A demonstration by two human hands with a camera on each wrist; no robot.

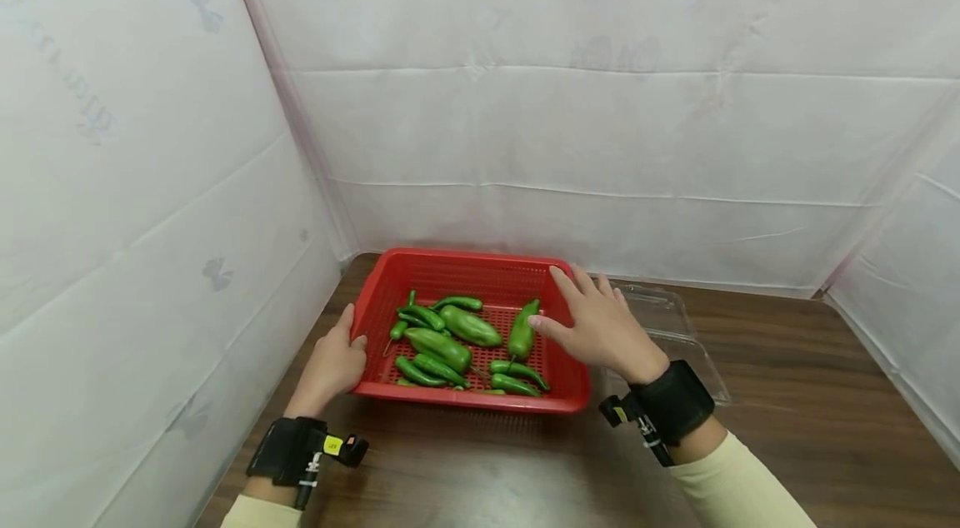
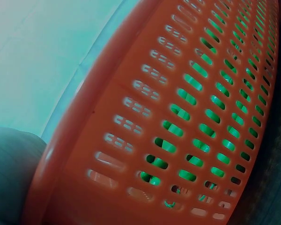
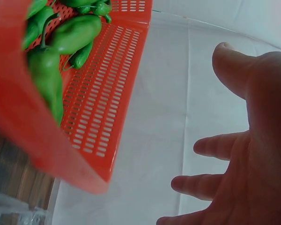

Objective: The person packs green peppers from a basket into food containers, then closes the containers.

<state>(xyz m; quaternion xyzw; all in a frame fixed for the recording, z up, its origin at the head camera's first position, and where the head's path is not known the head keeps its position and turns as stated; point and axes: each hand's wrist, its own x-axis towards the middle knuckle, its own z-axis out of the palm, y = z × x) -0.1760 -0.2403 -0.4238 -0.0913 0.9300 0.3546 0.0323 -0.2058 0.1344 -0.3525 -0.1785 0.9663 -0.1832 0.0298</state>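
The red basket (image 1: 480, 276) lies against the left fingers (image 1: 344, 321).

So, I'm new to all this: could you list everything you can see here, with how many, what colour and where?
Basket: one, red, centre
Large peppers: three, green, inside basket
Small peppers: at least seven, green, inside basket
Plastic container: one, clear, right of basket
Table: one, brown, below
Sheeting: white, behind and both sides
Wrist straps: two, black, one per wrist
Sleeves: two, pale yellow, forearms
Left hand: one, gripping basket's left end
Right hand: one, fingers spread, near basket's right end
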